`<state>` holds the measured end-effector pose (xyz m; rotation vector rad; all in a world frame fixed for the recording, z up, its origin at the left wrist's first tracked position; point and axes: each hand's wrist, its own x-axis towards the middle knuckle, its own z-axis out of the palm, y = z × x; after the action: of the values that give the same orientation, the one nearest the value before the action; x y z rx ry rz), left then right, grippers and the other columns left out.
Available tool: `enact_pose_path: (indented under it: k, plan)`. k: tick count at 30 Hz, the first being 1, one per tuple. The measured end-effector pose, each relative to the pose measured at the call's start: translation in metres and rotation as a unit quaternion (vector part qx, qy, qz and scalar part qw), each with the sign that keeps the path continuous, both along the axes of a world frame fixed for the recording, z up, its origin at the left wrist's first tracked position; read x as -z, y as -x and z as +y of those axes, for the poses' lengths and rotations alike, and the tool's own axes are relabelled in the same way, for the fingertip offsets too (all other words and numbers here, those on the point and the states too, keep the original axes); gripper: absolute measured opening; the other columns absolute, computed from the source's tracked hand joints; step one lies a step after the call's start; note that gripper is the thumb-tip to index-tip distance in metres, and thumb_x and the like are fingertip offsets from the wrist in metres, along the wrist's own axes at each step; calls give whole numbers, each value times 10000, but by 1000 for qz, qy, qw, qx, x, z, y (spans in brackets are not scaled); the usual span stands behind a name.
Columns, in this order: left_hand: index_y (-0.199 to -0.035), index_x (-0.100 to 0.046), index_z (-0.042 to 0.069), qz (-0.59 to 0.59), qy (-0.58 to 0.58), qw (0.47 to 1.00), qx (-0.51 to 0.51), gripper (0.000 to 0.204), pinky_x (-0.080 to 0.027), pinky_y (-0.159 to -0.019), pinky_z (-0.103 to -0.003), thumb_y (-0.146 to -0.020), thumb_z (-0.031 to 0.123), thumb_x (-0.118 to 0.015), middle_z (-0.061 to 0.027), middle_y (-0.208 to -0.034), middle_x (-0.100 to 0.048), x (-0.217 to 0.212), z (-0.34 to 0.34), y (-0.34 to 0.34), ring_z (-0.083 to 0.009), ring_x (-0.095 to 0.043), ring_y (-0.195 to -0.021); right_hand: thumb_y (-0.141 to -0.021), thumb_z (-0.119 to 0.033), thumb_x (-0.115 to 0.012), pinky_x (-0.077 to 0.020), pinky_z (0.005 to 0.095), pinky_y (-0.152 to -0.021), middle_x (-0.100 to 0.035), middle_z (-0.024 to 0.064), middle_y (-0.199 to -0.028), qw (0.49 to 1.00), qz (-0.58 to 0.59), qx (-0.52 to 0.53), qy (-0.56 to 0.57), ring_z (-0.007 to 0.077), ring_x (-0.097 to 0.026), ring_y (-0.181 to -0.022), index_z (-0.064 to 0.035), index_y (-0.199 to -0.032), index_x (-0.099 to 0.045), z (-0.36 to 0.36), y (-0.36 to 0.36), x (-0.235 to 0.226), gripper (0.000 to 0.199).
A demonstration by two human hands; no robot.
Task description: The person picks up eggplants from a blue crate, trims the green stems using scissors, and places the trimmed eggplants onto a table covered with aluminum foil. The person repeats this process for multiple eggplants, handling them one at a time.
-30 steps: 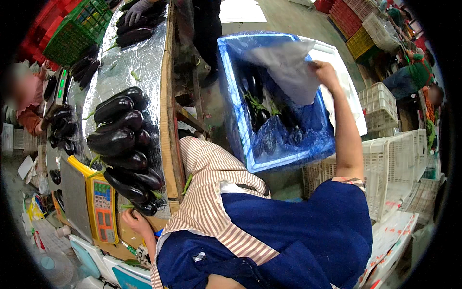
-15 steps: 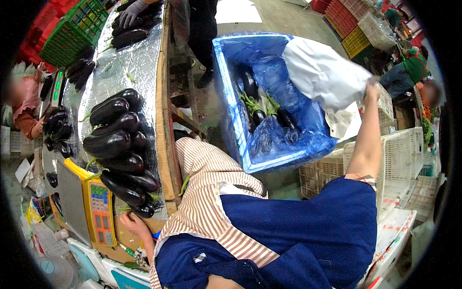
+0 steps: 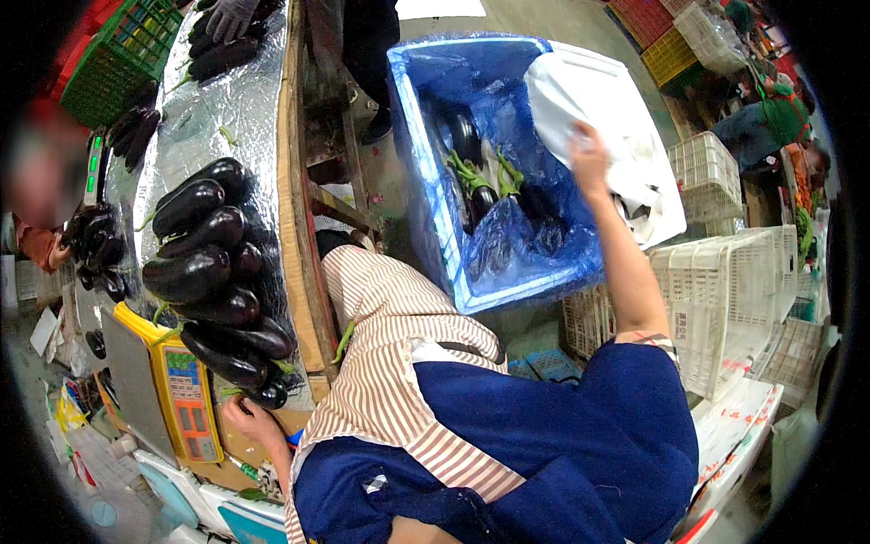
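Observation:
My right hand point(image 3: 589, 161) is over a white sheet point(image 3: 639, 118) at the right side of a blue-lined box point(image 3: 539, 288). Its fingers are apart and slightly blurred, touching the sheet's upper surface. Inside the box, several dark eggplants point(image 3: 465, 138) with green stems lie toward the left; the sheet covers the right part. My left hand point(image 3: 249, 422) rests on the table by the nearest eggplant point(image 3: 268, 393) of a heap, fingers loosely bent beside its stem and holding nothing visible. More glossy eggplants point(image 3: 188, 274) are piled on the silver foil point(image 3: 258, 118).
A yellow-framed scale point(image 3: 192, 399) stands left of the heap. Beyond it a gloved hand point(image 3: 231, 18) of another person touches more eggplants. A green crate point(image 3: 122, 59) sits at the far left. White plastic crates point(image 3: 716, 290) stand to the right of the box.
My right hand has let go of the sheet's outer edge and moved left over it. The sheet now lies flatter across the box's right side. My left hand stays by the heap.

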<state>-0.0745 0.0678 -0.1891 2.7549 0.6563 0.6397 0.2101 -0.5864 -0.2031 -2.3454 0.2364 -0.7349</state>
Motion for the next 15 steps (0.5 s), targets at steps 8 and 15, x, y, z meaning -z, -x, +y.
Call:
enact_pose_path:
  k: [8, 15]
  plan:
    - [-928, -504, -69, 1, -26, 1000, 17, 159, -376, -815, -402, -797, 21, -492, -188, -922, -479, -2, 0, -1, -344, -466, -902, -716, -422, -660, -429, 394, -892, -547, 206, -1148, 818, 415, -384, 110, 343, -543, -1034, -74, -1250, -440, 91, 36, 62, 675]
    - [-934, -505, -73, 0, -8, 1000, 2, 147, -371, -825, -412, -804, -4, -494, -191, -922, -481, 5, -5, 3, -348, -463, -909, -898, -491, -364, -302, 382, -1015, -488, 189, -1248, 585, 663, -466, -38, 318, -429, -1186, -15, -1247, -464, 102, 102, 34, 598]
